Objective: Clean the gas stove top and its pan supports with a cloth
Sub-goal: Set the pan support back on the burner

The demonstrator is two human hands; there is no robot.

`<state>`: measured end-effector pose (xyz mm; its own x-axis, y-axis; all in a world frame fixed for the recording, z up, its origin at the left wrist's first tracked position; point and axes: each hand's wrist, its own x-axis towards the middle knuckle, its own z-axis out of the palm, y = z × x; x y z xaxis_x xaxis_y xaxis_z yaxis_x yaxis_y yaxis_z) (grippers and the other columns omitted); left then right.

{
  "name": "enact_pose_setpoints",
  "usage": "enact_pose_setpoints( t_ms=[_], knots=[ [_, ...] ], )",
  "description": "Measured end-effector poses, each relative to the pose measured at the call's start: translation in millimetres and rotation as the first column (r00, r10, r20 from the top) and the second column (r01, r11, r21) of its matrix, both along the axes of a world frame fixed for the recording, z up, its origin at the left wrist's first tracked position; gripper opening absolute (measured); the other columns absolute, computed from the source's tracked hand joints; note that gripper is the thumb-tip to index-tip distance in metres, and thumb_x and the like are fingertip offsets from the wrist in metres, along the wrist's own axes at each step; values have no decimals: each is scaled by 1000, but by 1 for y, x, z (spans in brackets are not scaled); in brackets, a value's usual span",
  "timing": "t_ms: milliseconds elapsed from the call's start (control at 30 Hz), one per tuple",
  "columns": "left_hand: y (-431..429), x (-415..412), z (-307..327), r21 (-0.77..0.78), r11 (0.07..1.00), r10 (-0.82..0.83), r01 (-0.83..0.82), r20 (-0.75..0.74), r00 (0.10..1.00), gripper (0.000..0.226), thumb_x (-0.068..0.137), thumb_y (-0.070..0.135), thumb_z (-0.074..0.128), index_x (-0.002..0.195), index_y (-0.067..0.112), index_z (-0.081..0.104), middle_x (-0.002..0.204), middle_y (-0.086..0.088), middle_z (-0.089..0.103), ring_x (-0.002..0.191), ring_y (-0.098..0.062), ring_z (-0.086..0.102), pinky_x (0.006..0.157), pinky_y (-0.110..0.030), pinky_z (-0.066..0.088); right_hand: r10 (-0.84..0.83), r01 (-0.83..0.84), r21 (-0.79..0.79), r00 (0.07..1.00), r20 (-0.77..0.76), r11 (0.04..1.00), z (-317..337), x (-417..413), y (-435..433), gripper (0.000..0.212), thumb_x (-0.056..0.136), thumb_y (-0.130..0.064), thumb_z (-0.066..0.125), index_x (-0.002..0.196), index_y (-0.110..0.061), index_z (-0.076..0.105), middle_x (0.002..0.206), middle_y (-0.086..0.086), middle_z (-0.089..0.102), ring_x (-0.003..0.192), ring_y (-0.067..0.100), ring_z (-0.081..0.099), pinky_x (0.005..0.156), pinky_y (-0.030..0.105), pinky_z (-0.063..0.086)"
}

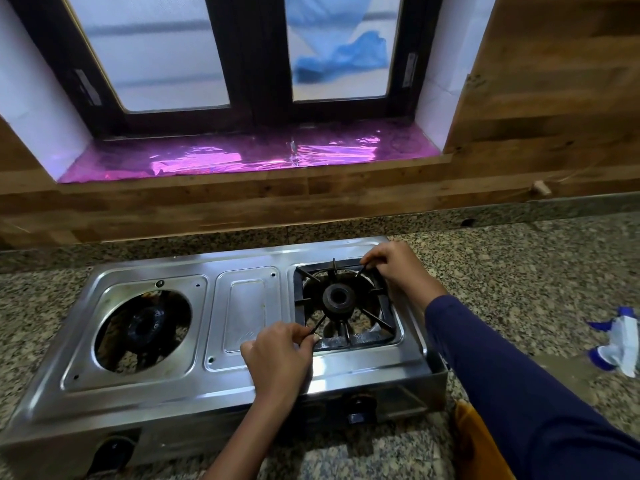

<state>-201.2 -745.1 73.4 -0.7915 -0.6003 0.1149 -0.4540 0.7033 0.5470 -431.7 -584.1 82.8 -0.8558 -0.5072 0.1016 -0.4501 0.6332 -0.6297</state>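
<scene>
Cloth right of stove, sleeve between, pan support pinched

Pink foil below window, granite ctr

The black pan support sits over the right burner of the steel stove, the left hand pinching its near-left prong and the right hand its far-right one. The left burner shows through its round opening. A blue-and-white cloth lies well apart on the granite counter.
</scene>
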Motion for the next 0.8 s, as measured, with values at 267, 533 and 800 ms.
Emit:
enact_pose_setpoints(
  t_ms=[267, 533, 800],
  knots=[
    [-1, 0, -1, -14, 1000, -4, 4, 5, 1000, 16, 77, 50, 72, 87, 38, 76, 79, 18, 71, 84, -9, 65, 72, -31, 25, -42, 41, -34, 999, -23, 999, -8, 8, 12, 31, 77, 15, 62, 92, -7, 78, 92, 8, 76, 84, 16, 71, 89, 30, 55],
    [1, 0, 0, -18, 1000, -4, 4, -14, 1000, 15, 78, 49, 73, 87, 37, 76, 79, 16, 71, 83, -11, 65, 72, -32, 26, -188, 190, -116, 982, 28, 975, -14, 10, 0, 25, 84, 1, 70, 107, -5, 74, 106, 10, 74, 100, 20, 67, 95, 28, 51],
    [1, 0, 0, -12, 1000, -3, 3, -16, 1000, 15, 78, 49, 72, 86, 37, 76, 76, 16, 69, 82, -11, 63, 71, -32, 27, -92, 102, -96, 991, 100, 990, -6, -3, -22, 20, 85, 8, 66, 100, -2, 76, 103, 11, 74, 97, 20, 68, 93, 28, 53]
  ],
)
